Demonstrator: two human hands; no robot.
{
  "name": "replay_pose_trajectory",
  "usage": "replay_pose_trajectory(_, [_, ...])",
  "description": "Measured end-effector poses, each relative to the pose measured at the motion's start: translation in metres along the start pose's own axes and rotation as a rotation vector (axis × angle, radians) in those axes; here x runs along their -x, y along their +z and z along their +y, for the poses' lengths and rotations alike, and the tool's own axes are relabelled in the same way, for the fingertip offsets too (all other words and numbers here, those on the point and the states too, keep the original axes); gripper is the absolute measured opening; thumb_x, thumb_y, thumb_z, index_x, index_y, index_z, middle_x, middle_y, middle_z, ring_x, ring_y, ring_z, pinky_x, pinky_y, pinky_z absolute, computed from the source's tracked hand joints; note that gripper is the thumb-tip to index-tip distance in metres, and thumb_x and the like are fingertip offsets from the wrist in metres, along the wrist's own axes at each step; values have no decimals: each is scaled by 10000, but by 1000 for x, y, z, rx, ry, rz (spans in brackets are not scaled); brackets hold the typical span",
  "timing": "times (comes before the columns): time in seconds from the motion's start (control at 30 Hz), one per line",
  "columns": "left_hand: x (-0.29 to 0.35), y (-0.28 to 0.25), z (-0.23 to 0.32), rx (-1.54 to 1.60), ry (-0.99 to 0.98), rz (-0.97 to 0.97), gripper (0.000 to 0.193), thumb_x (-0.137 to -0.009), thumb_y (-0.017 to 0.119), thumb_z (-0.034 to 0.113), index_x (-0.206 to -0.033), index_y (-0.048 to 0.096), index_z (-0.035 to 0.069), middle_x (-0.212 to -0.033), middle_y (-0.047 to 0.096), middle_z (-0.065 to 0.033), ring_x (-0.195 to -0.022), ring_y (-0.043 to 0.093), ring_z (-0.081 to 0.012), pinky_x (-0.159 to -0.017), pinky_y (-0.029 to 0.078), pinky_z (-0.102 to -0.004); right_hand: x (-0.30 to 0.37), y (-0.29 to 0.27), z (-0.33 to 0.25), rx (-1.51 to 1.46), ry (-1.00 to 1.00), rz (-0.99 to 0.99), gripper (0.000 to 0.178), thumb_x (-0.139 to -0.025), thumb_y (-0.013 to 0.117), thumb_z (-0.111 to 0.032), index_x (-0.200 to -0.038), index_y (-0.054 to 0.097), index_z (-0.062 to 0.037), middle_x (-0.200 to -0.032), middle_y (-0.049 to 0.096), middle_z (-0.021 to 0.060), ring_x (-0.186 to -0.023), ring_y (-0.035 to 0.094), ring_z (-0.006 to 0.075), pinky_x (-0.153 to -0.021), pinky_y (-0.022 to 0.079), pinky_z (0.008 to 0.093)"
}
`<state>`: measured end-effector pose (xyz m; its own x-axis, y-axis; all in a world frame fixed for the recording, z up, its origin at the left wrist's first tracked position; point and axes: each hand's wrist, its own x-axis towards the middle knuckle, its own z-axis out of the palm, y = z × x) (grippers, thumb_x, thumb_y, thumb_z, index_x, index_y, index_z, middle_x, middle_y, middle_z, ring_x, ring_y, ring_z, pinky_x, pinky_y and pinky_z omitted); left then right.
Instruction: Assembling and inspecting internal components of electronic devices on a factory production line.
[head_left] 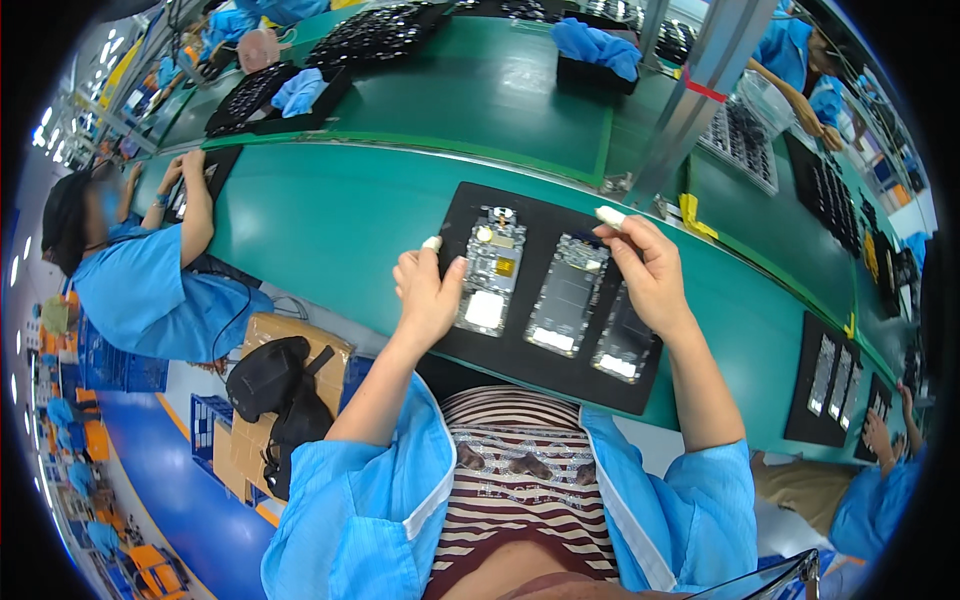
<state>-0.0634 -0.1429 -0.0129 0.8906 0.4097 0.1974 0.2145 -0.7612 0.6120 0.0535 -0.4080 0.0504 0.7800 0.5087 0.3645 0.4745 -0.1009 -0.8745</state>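
A black mat (pixel 490 357) lies on the green bench before me, with three opened phone assemblies on it. The left phone assembly (pixel 492 270) shows a circuit board and a bright silver plate. Beside it lies the middle phone assembly (pixel 567 297), with a dark battery. The right phone assembly (pixel 624 340) is partly covered by my right hand (pixel 648 275). That hand hovers over the mat's far right part, thumb and white-capped index finger pinched together; anything between them is too small to see. At the mat's left edge, my left hand (pixel 430 295) has thumb and white-capped index finger apart, holding nothing.
A metal post (pixel 690 110) rises at the bench's far side. Black trays with blue cloths (pixel 596 48) stand on the far table. Co-workers sit at left (pixel 160 270) and right. Another black mat (pixel 812 400) with phone parts lies right. A black bag (pixel 270 380) rests on a cardboard box.
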Motion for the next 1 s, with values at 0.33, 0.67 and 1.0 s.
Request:
replay_pose_trajectory(0.33, [11,35,103,-186,337,-4,784,-742,745,431,-1252,441,-82,-1163,428,-267,-1075,414,-393,-888,355,-481,25,11,-36,54,0,45,306,-908,526,-9,-1206,581,33,-1052,636,102,-946,598,160,-853,468,280])
replay_pose_trajectory(0.67, [-5,21,111,-245,333,-251,340,-789,658,156,-1007,547,-80,-949,590,-257,-883,590,-390,-773,492,-471,19,33,24,-207,82,244,351,-935,495,17,-1283,535,13,-1127,627,87,-980,582,119,-914,455,267])
replay_pose_trajectory(1.0, [-21,-5,76,669,15,-668,139,-874,559,15,-995,614,-25,-734,657,-43,-617,579,-86,-545,450,-269,24,25,26,-456,298,-7,357,-987,456,-124,-1316,508,6,-1239,597,120,-1103,581,175,-960,443,294])
